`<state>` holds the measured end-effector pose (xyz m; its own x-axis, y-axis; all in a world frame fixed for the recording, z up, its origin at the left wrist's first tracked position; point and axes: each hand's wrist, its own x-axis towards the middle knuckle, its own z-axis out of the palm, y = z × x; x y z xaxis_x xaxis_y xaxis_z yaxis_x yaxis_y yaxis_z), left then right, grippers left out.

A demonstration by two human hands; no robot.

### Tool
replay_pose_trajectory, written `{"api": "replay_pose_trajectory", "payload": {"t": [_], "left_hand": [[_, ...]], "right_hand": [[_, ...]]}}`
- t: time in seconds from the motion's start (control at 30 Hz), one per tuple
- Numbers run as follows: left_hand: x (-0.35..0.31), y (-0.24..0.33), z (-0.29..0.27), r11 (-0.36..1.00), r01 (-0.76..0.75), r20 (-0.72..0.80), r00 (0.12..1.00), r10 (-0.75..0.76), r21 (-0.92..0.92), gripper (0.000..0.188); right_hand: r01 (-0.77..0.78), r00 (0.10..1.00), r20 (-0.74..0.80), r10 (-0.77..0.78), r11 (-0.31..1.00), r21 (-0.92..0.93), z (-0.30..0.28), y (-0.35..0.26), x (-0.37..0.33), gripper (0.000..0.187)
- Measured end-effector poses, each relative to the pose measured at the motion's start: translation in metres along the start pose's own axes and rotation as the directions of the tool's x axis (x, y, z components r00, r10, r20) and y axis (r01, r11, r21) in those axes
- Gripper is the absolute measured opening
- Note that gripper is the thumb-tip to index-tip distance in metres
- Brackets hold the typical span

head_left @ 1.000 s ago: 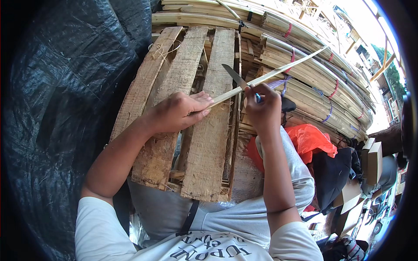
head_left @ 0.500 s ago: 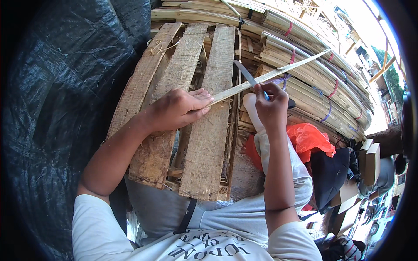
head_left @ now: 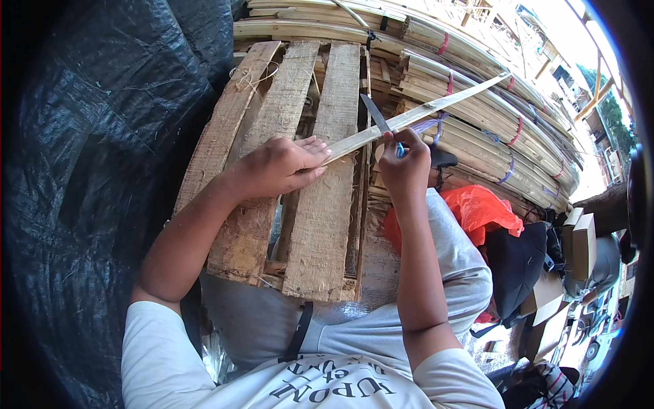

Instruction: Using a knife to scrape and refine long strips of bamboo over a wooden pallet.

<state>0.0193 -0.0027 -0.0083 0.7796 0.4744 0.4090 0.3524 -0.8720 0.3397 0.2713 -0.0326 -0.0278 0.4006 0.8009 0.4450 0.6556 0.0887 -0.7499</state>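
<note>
A long, thin wooden strip [head_left: 458, 98] slants from the crate up to the right. My left hand [head_left: 281, 165] is closed on its near end, pressing it against the top of a slatted wooden crate [head_left: 319, 235]. My right hand [head_left: 406, 163] grips a knife [head_left: 375, 114] whose handle shows a bit of blue between the fingers. The blade lies across the strip, just past the crate's right edge, with its tip pointing up and left. Most of the handle is hidden by my fingers.
Tied bundles of wooden strips [head_left: 477, 121] are stacked behind and to the right. A dark tarp [head_left: 102, 170] hangs along the left. An orange-red plastic bag [head_left: 482, 210], a black bag [head_left: 516, 262] and cardboard boxes [head_left: 581, 247] sit at the right. Some string [head_left: 253, 76] lies on the crate.
My right hand and the knife have moved slightly left along the strip, closer to the crate. My left hand keeps its grip on the near end. The whole view has shifted a little.
</note>
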Motion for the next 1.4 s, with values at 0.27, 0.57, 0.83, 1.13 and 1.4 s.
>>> {"api": "replay_pose_trajectory", "payload": {"t": [0.27,0.57,0.83,1.13,1.4], "left_hand": [[0.001,-0.004,0.003,0.995,0.043,0.007,0.999,-0.042,-0.089,0.034],[0.001,-0.006,0.004,0.997,0.019,-0.043,0.999,-0.022,-0.069,0.028],[0.0,-0.005,0.002,0.995,0.044,0.023,0.999,-0.042,-0.086,0.033],[0.001,-0.011,0.007,0.99,0.076,0.009,0.997,-0.075,-0.122,0.031],[0.003,-0.013,0.011,0.989,0.081,-0.018,0.996,-0.084,-0.122,0.033]], "right_hand": [[0.063,0.998,-0.012,-0.064,0.995,-0.078,-0.004,0.0,0.008,0.022],[0.045,0.998,0.04,-0.04,0.987,-0.156,-0.009,-0.008,0.012,0.022],[0.04,0.998,0.063,-0.029,0.984,-0.176,-0.009,-0.005,0.013,0.022],[0.063,0.998,0.007,-0.063,0.995,-0.08,0.0,-0.002,0.012,0.023],[-0.297,0.947,-0.079,0.312,0.942,0.153,0.017,0.023,-0.048,0.044]]}}
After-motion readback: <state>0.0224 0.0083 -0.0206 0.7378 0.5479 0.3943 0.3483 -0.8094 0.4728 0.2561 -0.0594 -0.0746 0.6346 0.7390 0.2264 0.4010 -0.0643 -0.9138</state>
